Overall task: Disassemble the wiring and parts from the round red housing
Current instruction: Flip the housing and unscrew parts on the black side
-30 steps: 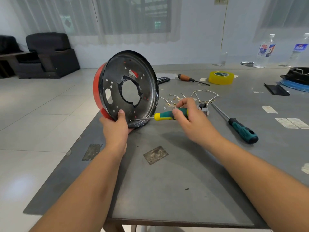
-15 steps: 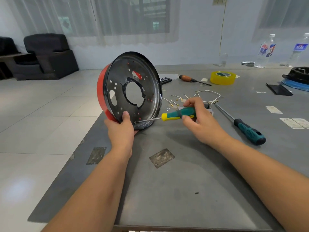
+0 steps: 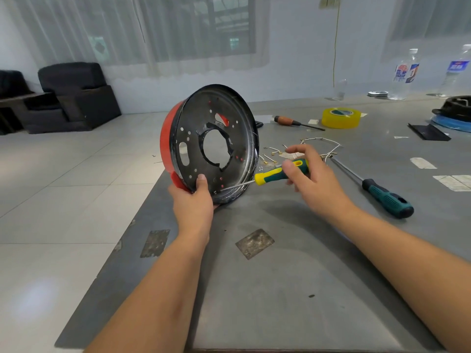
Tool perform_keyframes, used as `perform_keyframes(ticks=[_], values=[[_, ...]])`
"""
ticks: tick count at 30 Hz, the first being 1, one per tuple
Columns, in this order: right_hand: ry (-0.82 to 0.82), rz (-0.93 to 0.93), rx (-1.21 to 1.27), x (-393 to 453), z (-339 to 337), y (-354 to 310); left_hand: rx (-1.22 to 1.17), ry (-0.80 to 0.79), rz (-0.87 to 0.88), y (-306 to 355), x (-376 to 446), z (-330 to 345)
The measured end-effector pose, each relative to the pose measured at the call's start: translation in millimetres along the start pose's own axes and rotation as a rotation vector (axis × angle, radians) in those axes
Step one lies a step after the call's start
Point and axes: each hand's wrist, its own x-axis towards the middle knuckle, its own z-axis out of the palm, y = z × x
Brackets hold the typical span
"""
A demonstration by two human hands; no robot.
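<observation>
Here the round red housing [image 3: 209, 143] stands on its edge at the near left corner of the grey table [image 3: 293, 289], its black inner face turned toward the person and a little to the right. The left hand [image 3: 193, 202] holds it from below at the bottom rim, with the thumb pressed on the black face. The right hand [image 3: 311, 179] comes from the right side and pinches the yellow-green screwdriver [image 3: 277, 173] between thumb and fingers, the index finger lifted free. The long axis of the tool runs almost level, from the handle on the right down to the tip on the left, and the tip meets the face low down, just beside the left thumb. So the work point is nearer to the left hand, and I judge that a slip of the tip would go toward that thumb. The screw itself is too small to make out. The removed wires [image 3: 318, 146] lie behind the right hand, partly hidden. A second screwdriver [image 3: 384, 197] lies apart on the right.
</observation>
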Motion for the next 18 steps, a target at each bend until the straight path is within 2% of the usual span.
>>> perform_keyframes(ticks=[3, 7, 10, 14, 16, 18], values=[[0.062, -0.029, -0.236, 1, 0, 1, -0.025, 0.005, -0.011, 1, 1, 1], [-0.036, -0.152, -0.132, -8, -5, -4, -0.106, 0.018, -0.046, 4, -1, 2], [-0.063, -0.276, -0.226, -11, -10, -6, -0.144, 0.023, -0.047, 5, -1, 2], [-0.045, -0.259, -0.334, -11, -5, -5, -0.18, 0.028, -0.045, 6, -1, 3], [-0.072, -0.283, -0.29, -14, -2, -5, -0.197, 0.037, -0.041, 6, 0, 3], [-0.108, -0.201, -0.118, -14, 0, -3, -0.207, 0.04, -0.035, 6, 0, 4]])
